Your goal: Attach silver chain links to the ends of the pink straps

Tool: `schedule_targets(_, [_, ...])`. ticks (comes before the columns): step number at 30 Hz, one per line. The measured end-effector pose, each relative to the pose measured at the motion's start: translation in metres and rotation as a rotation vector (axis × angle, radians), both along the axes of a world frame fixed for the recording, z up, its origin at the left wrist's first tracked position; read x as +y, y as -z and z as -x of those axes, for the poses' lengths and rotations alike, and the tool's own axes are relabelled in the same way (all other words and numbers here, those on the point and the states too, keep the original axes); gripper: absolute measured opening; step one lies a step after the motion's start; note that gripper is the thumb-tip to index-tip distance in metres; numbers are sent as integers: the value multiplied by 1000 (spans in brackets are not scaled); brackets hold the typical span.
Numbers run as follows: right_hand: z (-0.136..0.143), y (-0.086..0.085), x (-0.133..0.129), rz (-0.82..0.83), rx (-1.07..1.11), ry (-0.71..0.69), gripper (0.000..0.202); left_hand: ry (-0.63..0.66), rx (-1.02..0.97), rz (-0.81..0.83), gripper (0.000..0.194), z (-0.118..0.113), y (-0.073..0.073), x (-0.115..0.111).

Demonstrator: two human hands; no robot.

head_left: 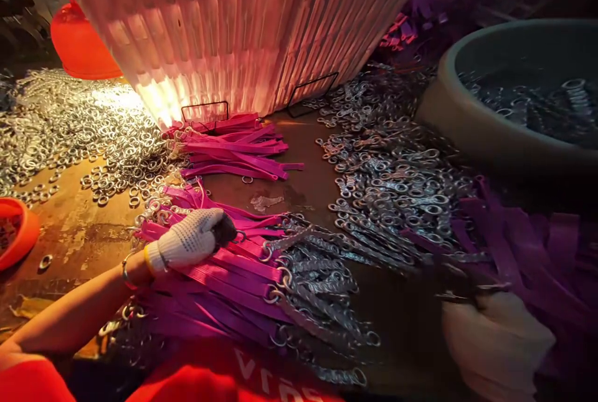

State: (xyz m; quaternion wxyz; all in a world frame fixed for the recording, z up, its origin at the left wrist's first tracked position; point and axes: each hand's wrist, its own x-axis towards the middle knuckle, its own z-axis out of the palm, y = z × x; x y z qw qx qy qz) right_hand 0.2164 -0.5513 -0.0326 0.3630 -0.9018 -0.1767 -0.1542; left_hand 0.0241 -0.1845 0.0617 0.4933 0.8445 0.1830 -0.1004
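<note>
Scuffed brown surface [70,221] holds pink straps [238,271], probably light, soft and floppy, best pinched near their ringed ends, lying under the curled left hand [189,243], with the blurred right hand [495,343] well apart, both grips impossible to tell.

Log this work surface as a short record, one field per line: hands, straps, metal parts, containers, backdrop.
Left hand: white dotted glove, over pink straps; grip unclear
Right hand: gloved, blurred, near purple straps; hold unclear
Strap ends: silver metal pieces at the right ends of the nearer pink straps
Metal heaps: small rings on picture left; looped links right of centre
Containers: large tub with metal pieces inside, upper right; orange bowl, left edge
Backdrop: ribbed panel
</note>
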Motion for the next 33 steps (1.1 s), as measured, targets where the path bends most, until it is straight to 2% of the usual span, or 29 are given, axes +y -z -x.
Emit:
schedule_targets(2, [14, -26, 23, -9, -54, -78, 13, -155, 105, 347, 24, 0, -10, -7])
schedule_targets(3, [24, -39, 38, -36, -72, -149, 16, -202, 136, 486, 29, 0, -14, -13])
schedule_targets(4, [34, -52, 54, -43, -50, -277, 22, -237, 133, 591, 32, 0, -17, -19])
schedule_targets(6, [54, -73, 87, -18, 27, -517, 30, -284, 71, 731, 34, 1, -19, -31])
schedule_targets(7, [62, -82, 102, 44, 34, -601, 35, -307, 43, 793, 33, 1, -18, -36])
schedule_targets(10, [79, -98, 134, 293, -171, -667, 39, -335, 52, 967, 31, 1, -13, -44])
schedule_targets(12, [84, -103, 145, 413, -372, -699, 30, -285, 138, 1043, 33, 1, -9, -45])
schedule_targets(15, [86, -106, 152, 479, -581, -802, 19, -215, 245, 1048, 34, 2, -7, -45])
schedule_targets(18, [87, -107, 154, 502, -621, -851, 20, -202, 173, 940, 33, 4, -10, -46])
schedule_targets(21, [87, -106, 153, 471, -480, -825, 16, -163, -17, 749, 28, 7, -16, -45])
schedule_targets(24, [87, -104, 152, 377, -193, -883, 12, -48, -98, 543, 12, 9, -23, -44])
schedule_targets(26, [88, -99, 151, 301, -97, -943, 20, -14, -56, 569, 9, 9, -26, -46])
schedule_targets(30, [87, -87, 154, 208, -297, -875, 24, -162, 26, 835, 12, 1, -26, -50])
schedule_targets(32, [85, -82, 155, 178, -225, -834, 21, -187, 36, 826, 10, -11, -23, -46])
schedule_targets(33, [82, -80, 155, 154, -130, -806, 21, -148, 57, 773, 8, -20, -21, -41])
